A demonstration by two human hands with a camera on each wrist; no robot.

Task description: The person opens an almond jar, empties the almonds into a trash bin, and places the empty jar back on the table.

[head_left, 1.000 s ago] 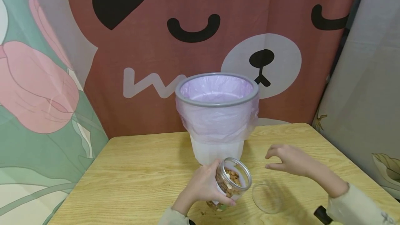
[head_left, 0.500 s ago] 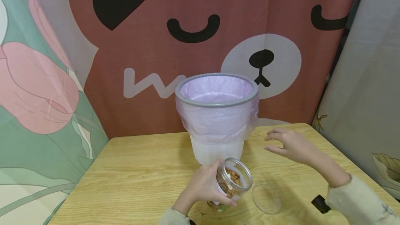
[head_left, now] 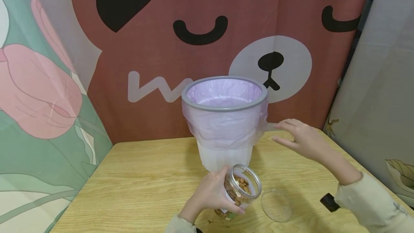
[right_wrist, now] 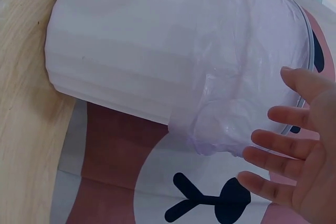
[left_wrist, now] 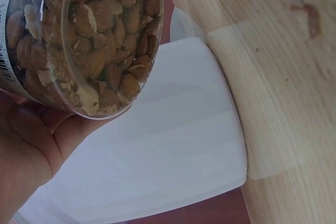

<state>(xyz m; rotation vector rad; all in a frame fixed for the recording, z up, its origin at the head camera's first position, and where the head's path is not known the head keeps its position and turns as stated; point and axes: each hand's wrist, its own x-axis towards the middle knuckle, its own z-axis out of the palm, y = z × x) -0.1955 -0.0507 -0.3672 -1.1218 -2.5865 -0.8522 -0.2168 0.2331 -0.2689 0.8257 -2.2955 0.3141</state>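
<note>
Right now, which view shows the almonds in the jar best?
Left wrist: the almonds show large and individually distinct through the clear jar. Head shows them smaller, in the tilted, open jar the left hand grips. Right wrist shows none; in it are the lined bin and right hand.

The person wears a loose, pale cream-beige right sleeve (head_left: 368,200), softly creased, with a grey marking (head_left: 401,209) low on its outer cloth; that may be print or stitching, too small to tell. Just beside the right sleeve's cuff sits a stubby black block (head_left: 330,202) with squarish edges. Well to the left of the right sleeve is a matching cream left sleeve (head_left: 179,225), with a sliver of black (head_left: 198,230) on its side facing the right sleeve. Both hands, left hand (head_left: 211,191) and right hand (head_left: 304,137), are bare.
</note>
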